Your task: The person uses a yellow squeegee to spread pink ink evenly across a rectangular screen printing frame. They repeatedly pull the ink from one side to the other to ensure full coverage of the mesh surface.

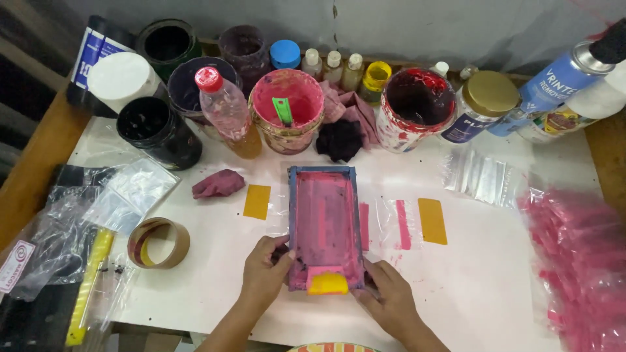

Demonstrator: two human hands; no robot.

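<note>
Pink-stained printing frame (324, 225) lay flat mid-table. Left hand (264, 270) clamped frame's near-left corner; right hand (390, 301) gripped near-right corner. Yellow squeegee (328, 283) sat between them, possibly touched by neither. Risk: frame shifting, ink smearing onto white table (469, 280).

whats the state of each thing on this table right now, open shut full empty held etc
screen frame: flat on table, pink ink inside, held at near corners
yellow squeegee: lying at frame's near end
left hand: gripping frame's left corner
right hand: gripping frame's right corner
pink ink tub: open, green stick inside
red ink tub: open
plastic bottle: capped, leaning
gold-lid jar: shut
tape roll: lying flat
</note>
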